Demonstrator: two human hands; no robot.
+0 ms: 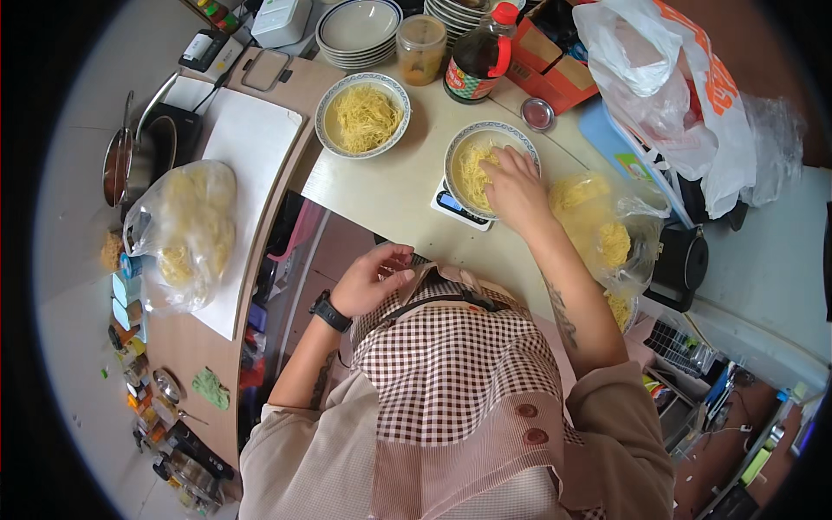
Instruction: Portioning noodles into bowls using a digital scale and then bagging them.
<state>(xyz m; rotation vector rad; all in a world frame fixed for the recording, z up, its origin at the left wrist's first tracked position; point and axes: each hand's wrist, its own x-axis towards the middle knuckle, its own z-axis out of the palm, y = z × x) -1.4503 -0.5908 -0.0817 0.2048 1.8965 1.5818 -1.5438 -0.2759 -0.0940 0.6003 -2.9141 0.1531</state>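
My right hand (515,188) reaches over the right rim of a patterned bowl (492,130), its fingertips on thin yellow noodles (476,170) inside; whether they grip any cannot be told. Beneath that bowl is a small digital kitchen scale (460,209), its display partly visible. A second patterned bowl (323,123), to the left, holds a larger heap of yellow noodles (368,119). My left hand (372,278), with a black watch at the wrist, hovers by the apron below the table edge, fingers loosely curled and holding nothing. Right of my right forearm lies an opened clear plastic bag of noodles (585,227).
Stacked plates (359,26), a lidded plastic jar (421,51) and a red-capped sauce bottle (473,65) line the back. A small round lid (537,114) lies behind the right bowl. White plastic bags (689,97) stand at right. Another noodle bag (195,221) rests on the left counter.
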